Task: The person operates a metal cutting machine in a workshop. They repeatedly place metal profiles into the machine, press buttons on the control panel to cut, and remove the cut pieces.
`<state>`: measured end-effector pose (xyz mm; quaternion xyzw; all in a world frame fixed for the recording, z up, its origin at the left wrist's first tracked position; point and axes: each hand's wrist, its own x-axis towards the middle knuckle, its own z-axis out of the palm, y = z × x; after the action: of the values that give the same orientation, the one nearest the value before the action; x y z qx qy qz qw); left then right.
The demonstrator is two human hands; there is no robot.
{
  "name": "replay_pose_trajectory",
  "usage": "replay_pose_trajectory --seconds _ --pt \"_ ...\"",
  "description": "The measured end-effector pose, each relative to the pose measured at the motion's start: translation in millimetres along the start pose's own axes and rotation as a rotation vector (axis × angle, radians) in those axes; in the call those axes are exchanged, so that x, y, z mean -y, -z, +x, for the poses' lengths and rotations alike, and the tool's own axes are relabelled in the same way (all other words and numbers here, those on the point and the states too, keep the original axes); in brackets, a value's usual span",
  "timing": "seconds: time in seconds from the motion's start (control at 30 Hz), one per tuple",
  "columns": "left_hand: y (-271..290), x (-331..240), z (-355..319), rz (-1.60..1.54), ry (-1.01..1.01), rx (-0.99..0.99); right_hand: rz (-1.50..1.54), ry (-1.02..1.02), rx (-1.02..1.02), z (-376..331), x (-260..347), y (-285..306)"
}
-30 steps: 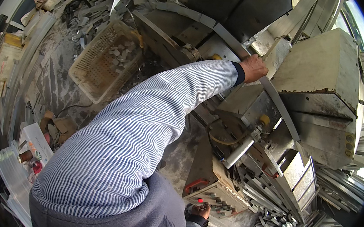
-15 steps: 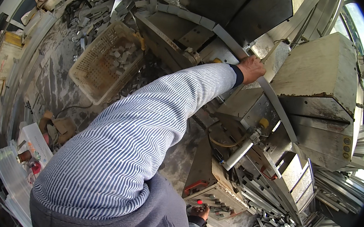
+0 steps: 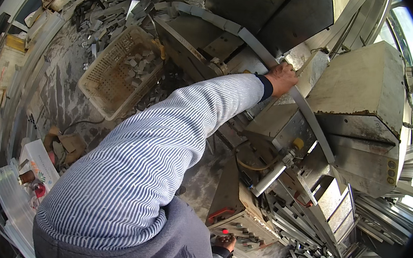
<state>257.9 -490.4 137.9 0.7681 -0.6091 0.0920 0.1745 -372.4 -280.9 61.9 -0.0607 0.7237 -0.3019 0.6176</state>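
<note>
My left arm, in a blue-and-white striped sleeve, reaches across to a long metal bar (image 3: 311,115). My left hand (image 3: 282,79) is closed over the bar, thumb side hidden. The bar lies between a large metal machine housing (image 3: 268,13) and a second boxy housing (image 3: 364,86). Shorter metal pieces (image 3: 204,15) stand in line past its far left end. Low on the right, my right hand (image 3: 225,241) is at the control panel (image 3: 251,228), beside a red lit button (image 3: 225,231) and black knobs. Its fingers look curled; what they touch is hidden.
A beige plastic basket (image 3: 104,84) holds small metal offcuts on the floor at left, with a heap of offcuts (image 3: 101,25) behind it. A pneumatic cylinder (image 3: 269,178) sits below the bar. Stacks of metal profiles (image 3: 385,215) lie at right. A white carton (image 3: 40,161) stands lower left.
My left hand and the bar have shifted slightly to the left. The short pieces at its far end sit a little less evenly in line. My right hand stays at the panel.
</note>
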Motion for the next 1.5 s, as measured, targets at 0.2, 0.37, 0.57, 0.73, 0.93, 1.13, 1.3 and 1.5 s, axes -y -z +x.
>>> replay_pose_trajectory --seconds 0.2,0.37,0.57,0.73,0.93,1.13,1.3,1.5 --pt "7.8 6.8 -2.4 0.023 0.006 0.048 -0.026 -0.006 -0.023 1.9 -1.0 -0.2" --pt "7.5 7.1 -3.9 -0.024 0.026 0.0 -0.04 -0.018 -0.058 -2.1 0.4 -2.2" --pt "9.1 10.7 -6.4 -0.048 0.042 -0.002 -0.042 0.011 -0.054 3.4 0.4 0.0" --pt "9.7 10.0 -8.2 -0.014 0.033 -0.006 -0.055 0.026 -0.068 -1.2 -1.8 -5.2" --pt "8.5 6.7 -6.9 0.047 0.047 -0.002 -0.016 -0.017 -0.062 2.0 -1.1 -2.2" --pt "4.5 6.3 -6.0 0.015 0.052 -0.022 -0.025 -0.035 -0.05 16.9 -2.1 10.8" --pt "2.4 -0.9 -2.9 0.041 0.118 -0.003 -0.002 0.025 -0.05 4.7 -5.6 5.6" --pt "12.1 -9.6 1.7 0.273 0.095 0.195 0.112 0.081 0.094 -5.5 -9.0 1.2"
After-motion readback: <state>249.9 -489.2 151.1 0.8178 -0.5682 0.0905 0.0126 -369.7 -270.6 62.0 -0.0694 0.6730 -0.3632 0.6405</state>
